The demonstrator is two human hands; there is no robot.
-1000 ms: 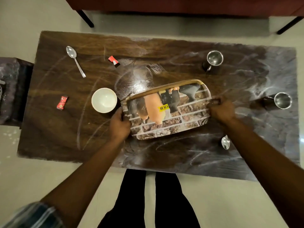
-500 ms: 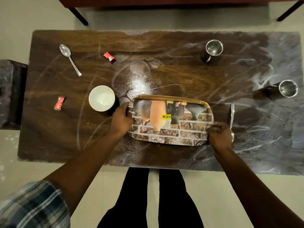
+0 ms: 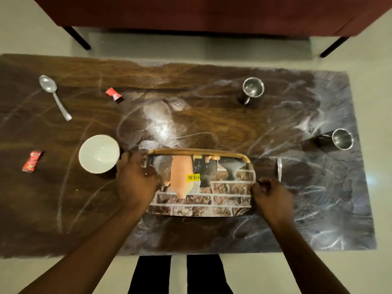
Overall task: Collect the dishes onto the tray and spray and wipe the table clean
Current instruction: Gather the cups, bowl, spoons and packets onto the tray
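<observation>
Low wood-grain bench [image 3: 212,124], streaked with pale smears, on a light floor before a maroon sofa [image 3: 212,13]. At the near middle, a printed tray [image 3: 201,200], long axis left to right; whether resting on the bench or just above it, not certain. Nothing in the tray save a yellow price sticker [image 3: 193,177]. Left hand [image 3: 135,181] at the left short end, grip closed over the rim. Right hand [image 3: 271,196] at the right short end, grip narrow, fingers curled onto the edge. Just left of the left hand, nearly touching its knuckles, a white bowl [image 3: 99,153], upright and apparently empty. By judgement the nearest dish, and the left hand's to take. Just beside the tray's right end but apart from it, a near spoon [image 3: 279,168], long axis pointing away from the person, closer to the right hand. Well apart to the right, a far cup [image 3: 252,89] and a right cup [image 3: 341,139], both steel and upright, contents not discernible. At far left, a second spoon [image 3: 54,96], handle slanting toward the near right. Loose on the left half, two red wrappers [image 3: 113,94] [image 3: 32,161]. Stage, as judged: tray in position, no dish loaded, spraying and wiping not yet begun.
</observation>
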